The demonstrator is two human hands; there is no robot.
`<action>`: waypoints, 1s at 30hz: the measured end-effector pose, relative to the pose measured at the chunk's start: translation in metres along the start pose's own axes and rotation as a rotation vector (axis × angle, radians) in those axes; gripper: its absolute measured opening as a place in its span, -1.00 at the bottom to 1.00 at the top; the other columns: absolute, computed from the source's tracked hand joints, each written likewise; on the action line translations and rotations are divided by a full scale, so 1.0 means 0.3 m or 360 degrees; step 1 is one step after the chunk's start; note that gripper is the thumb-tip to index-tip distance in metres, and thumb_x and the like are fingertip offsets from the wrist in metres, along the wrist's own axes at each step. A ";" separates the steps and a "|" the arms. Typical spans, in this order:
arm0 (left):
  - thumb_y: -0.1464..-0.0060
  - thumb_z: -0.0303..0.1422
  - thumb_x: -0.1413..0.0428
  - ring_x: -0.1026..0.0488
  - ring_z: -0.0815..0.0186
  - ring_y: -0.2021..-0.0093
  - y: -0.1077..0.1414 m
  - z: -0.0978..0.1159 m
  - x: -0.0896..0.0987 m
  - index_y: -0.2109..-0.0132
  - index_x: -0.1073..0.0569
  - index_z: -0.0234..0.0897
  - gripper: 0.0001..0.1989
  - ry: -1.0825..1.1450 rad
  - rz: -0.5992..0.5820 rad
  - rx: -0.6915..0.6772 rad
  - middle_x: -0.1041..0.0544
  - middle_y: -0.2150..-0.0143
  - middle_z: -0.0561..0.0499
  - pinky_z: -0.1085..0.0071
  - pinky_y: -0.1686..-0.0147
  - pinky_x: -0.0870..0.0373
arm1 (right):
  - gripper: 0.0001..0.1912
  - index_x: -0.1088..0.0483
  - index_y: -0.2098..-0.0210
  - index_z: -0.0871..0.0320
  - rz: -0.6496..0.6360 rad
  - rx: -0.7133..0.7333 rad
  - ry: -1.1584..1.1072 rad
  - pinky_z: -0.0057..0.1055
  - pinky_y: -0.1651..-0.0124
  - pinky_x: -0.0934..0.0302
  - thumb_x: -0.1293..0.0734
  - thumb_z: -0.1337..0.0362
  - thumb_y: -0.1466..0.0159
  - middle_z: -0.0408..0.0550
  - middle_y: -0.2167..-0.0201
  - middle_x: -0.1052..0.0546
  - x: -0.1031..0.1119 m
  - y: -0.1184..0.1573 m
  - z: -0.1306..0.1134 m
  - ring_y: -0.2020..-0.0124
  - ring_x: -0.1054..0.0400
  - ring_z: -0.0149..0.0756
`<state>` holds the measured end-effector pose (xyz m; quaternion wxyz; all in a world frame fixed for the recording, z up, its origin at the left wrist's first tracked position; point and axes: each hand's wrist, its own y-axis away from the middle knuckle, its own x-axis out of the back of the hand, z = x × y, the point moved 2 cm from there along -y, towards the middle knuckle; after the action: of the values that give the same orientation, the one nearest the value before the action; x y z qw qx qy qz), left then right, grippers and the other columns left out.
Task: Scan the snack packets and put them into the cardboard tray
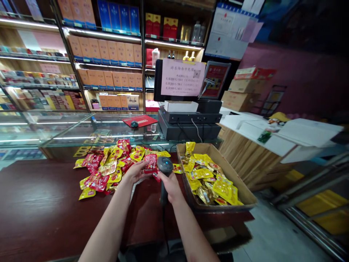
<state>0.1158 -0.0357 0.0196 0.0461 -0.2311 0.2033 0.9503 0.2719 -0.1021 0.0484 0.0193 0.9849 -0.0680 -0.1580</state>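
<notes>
You have two hands at work over the dark red table (pixel 40 211). Your left hand (pixel 136 173) pinches one red packet (pixel 151 163) by its left side, and your right hand (pixel 169 183) is closed on one black handheld scanner (pixel 165 165), its rounded head just beside the packet. A little more red wrapping shows under the two, but your fingers and the scanner overlap there, so it may be a second packet or part of the first. Ahead and to your left, one loose pile (pixel 109 168) mixes red and yellow packets, well over a dozen, too overlapped for an exact count. On your right stands one open cardboard box (pixel 248 196) with roughly a dozen yellow and gold packets (pixel 223 187) showing; its long walls slant away from you, and its near right corner sits close to the table's right edge. The table surface runs from the pile out to your left, and a narrower strip of it lies between your forearms. At the far side, the table meets one glass counter (pixel 68 133), which bears one red mat (pixel 144 120) with one mouse (pixel 134 124) on it, and one monitor (pixel 158 82) stands behind the scanner.
</notes>
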 end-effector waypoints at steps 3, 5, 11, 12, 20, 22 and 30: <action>0.05 -0.45 -0.24 -0.52 0.32 0.46 -0.051 0.012 -0.008 0.27 -0.42 -0.34 -0.82 0.0098 0.0108 0.0000 -0.52 0.41 -0.01 0.30 0.35 -0.55 | -0.85 -0.44 0.49 0.22 -0.0047 -0.0103 0.0073 -0.49 0.42 -0.22 -0.40 0.33 0.11 -0.16 0.59 -0.49 -0.012 0.018 0.022 0.51 -0.35 -0.39; 0.06 -0.45 -0.25 -0.50 0.36 0.52 -0.073 0.014 -0.015 0.26 -0.40 -0.33 -0.80 0.0111 0.0151 0.0013 -0.49 0.45 0.04 0.38 0.43 -0.54 | -0.84 -0.41 0.51 0.23 -0.0179 -0.0266 0.0088 -0.51 0.56 -0.17 -0.39 0.28 0.09 -0.16 0.65 -0.44 -0.025 0.032 0.039 0.61 -0.31 -0.42; 0.08 -0.41 -0.26 -0.42 0.43 0.62 -0.098 0.000 -0.007 0.21 -0.37 -0.33 -0.73 0.0091 0.0221 0.0064 -0.46 0.45 0.05 0.56 0.65 -0.40 | -0.82 -0.28 0.63 0.18 -0.0338 -0.0367 0.0247 -0.54 0.74 0.01 -0.34 0.23 0.02 -0.27 0.85 -0.25 -0.048 0.052 0.067 0.83 -0.07 -0.51; 0.07 -0.41 -0.26 -0.43 0.43 0.62 -0.100 -0.003 -0.004 0.20 -0.37 -0.33 -0.72 0.0096 0.0215 0.0068 -0.46 0.44 0.04 0.55 0.64 -0.40 | -0.81 -0.27 0.64 0.18 -0.0338 -0.0368 0.0261 -0.54 0.74 0.01 -0.33 0.24 0.01 -0.27 0.86 -0.24 -0.048 0.052 0.067 0.84 -0.06 -0.51; -0.13 -0.42 -0.07 -0.50 0.34 0.49 -0.107 -0.002 -0.002 0.11 -0.30 -0.34 -0.82 0.0149 0.0118 0.0077 -0.47 0.34 -0.05 0.44 0.54 -0.49 | -0.82 -0.28 0.66 0.18 -0.0322 -0.0394 0.0266 -0.51 0.71 -0.01 -0.32 0.27 0.00 -0.25 0.85 -0.25 -0.043 0.058 0.055 0.81 -0.08 -0.49; -0.12 -0.42 -0.09 -0.49 0.35 0.53 -0.090 0.005 -0.009 0.13 -0.31 -0.33 -0.83 0.0133 0.0109 0.0077 -0.46 0.39 -0.02 0.44 0.55 -0.49 | -0.86 -0.32 0.63 0.19 -0.0288 -0.0375 0.0222 -0.50 0.69 -0.02 -0.32 0.27 0.01 -0.24 0.82 -0.29 -0.038 0.056 0.053 0.79 -0.10 -0.48; 0.06 -0.44 -0.24 -0.54 0.24 0.45 0.002 -0.010 -0.044 0.23 -0.39 -0.35 -0.77 -0.0032 -0.0015 0.0061 -0.55 0.36 -0.10 0.22 0.39 -0.55 | -0.79 -0.47 0.44 0.19 0.0160 -0.0180 -0.0101 -0.49 0.33 -0.21 -0.40 0.36 0.14 -0.17 0.53 -0.51 0.016 -0.015 0.007 0.42 -0.36 -0.37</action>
<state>0.1286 -0.0374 0.0234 0.0571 -0.2215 0.2198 0.9483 0.2765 -0.0984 0.0445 0.0805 0.9721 -0.1089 -0.1915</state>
